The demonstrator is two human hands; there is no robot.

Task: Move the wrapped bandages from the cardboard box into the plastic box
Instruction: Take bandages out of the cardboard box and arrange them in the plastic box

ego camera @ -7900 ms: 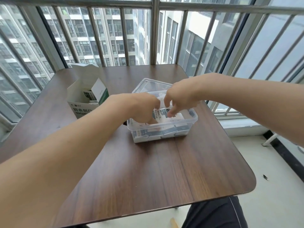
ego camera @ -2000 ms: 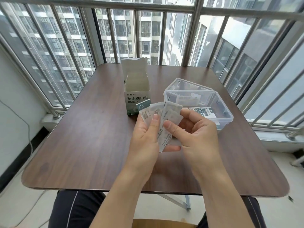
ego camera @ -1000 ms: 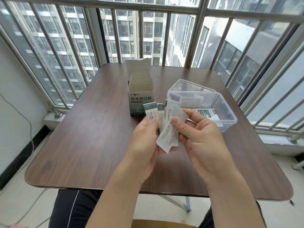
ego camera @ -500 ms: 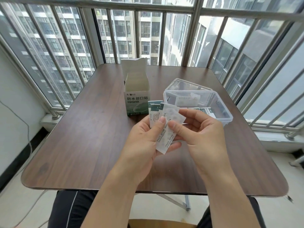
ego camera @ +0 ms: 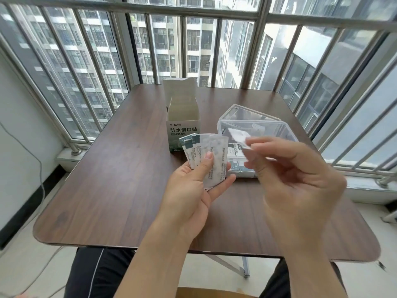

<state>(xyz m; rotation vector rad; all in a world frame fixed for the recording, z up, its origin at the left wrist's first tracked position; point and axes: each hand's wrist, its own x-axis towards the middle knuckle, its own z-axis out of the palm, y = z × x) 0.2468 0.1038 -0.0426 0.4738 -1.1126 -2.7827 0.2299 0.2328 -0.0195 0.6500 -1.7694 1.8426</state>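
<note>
Above the table (ego camera: 120,190), the left hand (ego camera: 193,190) grips a fan of wrapped bandages (ego camera: 206,155); the right hand (ego camera: 294,179) pinches one blurred bandage (ego camera: 237,137) over the plastic box (ego camera: 279,127), beside the open cardboard box (ego camera: 183,125).

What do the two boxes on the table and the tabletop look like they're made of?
Cardboard box: thin matte printed card, with creased open flaps. Plastic box: clear, glossy hard plastic; the bandages inside show through its walls. Table: dark wood-grain top, smooth with a slight sheen, probably laminate rather than solid wood.
</note>
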